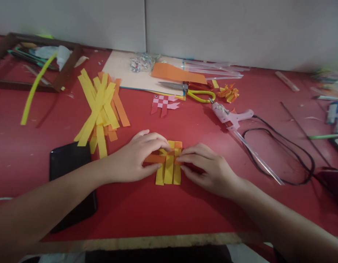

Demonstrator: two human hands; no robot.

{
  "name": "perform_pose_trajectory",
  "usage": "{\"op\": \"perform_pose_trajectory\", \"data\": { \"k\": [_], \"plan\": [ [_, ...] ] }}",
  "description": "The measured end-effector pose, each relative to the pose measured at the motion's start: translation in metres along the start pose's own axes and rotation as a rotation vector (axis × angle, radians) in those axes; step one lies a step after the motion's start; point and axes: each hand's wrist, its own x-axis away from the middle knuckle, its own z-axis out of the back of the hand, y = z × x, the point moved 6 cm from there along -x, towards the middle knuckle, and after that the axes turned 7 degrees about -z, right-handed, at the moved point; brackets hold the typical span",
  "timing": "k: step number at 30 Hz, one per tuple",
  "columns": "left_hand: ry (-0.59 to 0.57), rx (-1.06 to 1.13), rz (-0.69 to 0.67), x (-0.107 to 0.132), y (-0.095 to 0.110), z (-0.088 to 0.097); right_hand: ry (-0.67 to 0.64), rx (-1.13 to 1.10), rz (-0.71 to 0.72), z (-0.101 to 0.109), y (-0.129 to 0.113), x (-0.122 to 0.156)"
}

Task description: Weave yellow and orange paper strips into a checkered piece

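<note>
Woven paper piece (169,164): lying flat on the red table (147,212), near the front edge, centre of the scene. Three yellow strips (169,173) are running near to far, side by side, their near ends showing free. One orange strip (155,158) is crossing them left to right, passing over and under. Both hands are pinching at its sides.

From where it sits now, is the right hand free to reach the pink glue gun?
Probably yes. The right hand rests on the woven paper strips, and only bare red table lies between it and the glue gun. It would have to let go of the strips first.
</note>
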Motion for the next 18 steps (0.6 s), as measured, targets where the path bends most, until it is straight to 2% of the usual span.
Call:
{"op": "perform_pose_trajectory", "data": {
  "k": [18],
  "plan": [
    [-0.018, -0.019, -0.012, -0.0011, 0.0032, 0.0011, -0.001, -0.012, -0.001, -0.0023, 0.0009, 0.0011]
  ]
}}
